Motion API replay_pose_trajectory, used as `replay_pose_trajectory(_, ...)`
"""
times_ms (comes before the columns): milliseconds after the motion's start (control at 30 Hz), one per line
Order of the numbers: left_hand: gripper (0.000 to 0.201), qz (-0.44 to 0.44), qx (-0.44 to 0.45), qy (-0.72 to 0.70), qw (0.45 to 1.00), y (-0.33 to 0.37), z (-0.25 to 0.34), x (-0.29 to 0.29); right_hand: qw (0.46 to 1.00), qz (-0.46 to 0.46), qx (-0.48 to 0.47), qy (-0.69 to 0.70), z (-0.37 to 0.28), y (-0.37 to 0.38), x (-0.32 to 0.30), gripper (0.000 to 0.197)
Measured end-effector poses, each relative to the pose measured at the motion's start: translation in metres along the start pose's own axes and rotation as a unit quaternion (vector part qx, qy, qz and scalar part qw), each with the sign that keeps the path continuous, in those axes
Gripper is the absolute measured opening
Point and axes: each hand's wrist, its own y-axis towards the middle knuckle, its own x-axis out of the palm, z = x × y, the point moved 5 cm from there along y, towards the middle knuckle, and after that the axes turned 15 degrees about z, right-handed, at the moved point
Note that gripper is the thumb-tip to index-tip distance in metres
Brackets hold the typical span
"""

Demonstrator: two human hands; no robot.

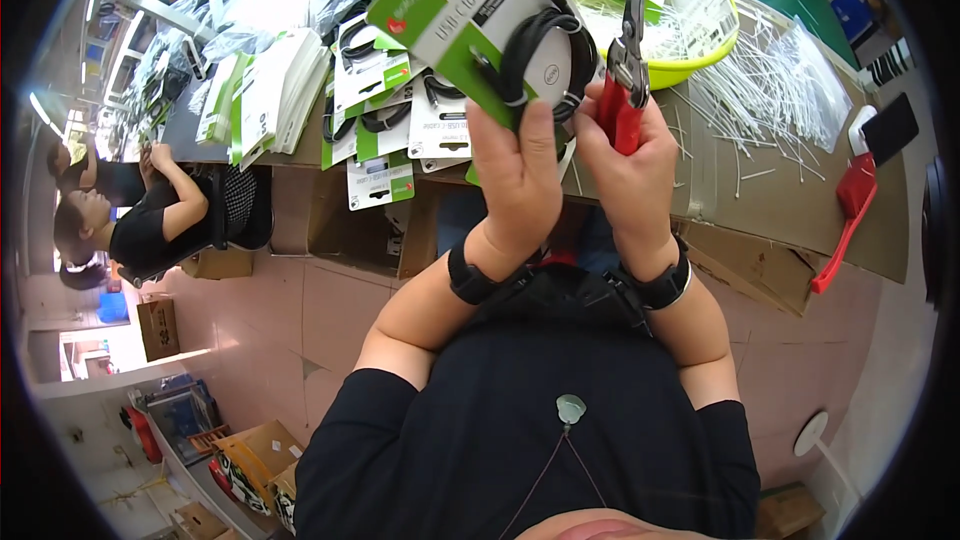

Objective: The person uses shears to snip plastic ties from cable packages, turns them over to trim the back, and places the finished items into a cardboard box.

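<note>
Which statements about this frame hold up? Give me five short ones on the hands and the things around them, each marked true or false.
1. The right hand grips red-handled pliers. True.
2. The left hand is empty. False: it holds a white-and-green card with a coiled black cable.
3. The basket beyond the hands is dark blue. False: it is yellow-green.
4. Thin white strips lie loose on the table, to the right of the basket. True.
5. More carded cables lie to the left of the hands. True.
</note>
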Motion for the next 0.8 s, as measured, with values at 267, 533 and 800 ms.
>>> replay_pose_trajectory(267,0.05,0.153,-0.15,0.015,0.977,0.071,-0.019,-0.067,0.997,-0.047,-0.061,-0.031,0.001,-0.003,-0.006,0.023)
replay_pose_trajectory(533,0.063,-0.138,0.21,0.428,0.868,0.148,-0.04,-0.025,0.982,0.127,-0.108,-0.093,0.044,0.041,-0.1,0.032)
replay_pose_trajectory(800,0.049,-0.495,0.368,0.462,0.637,0.131,-0.138,0.153,0.966,0.161,-0.159,-0.122,0.057,0.042,-0.111,0.035)
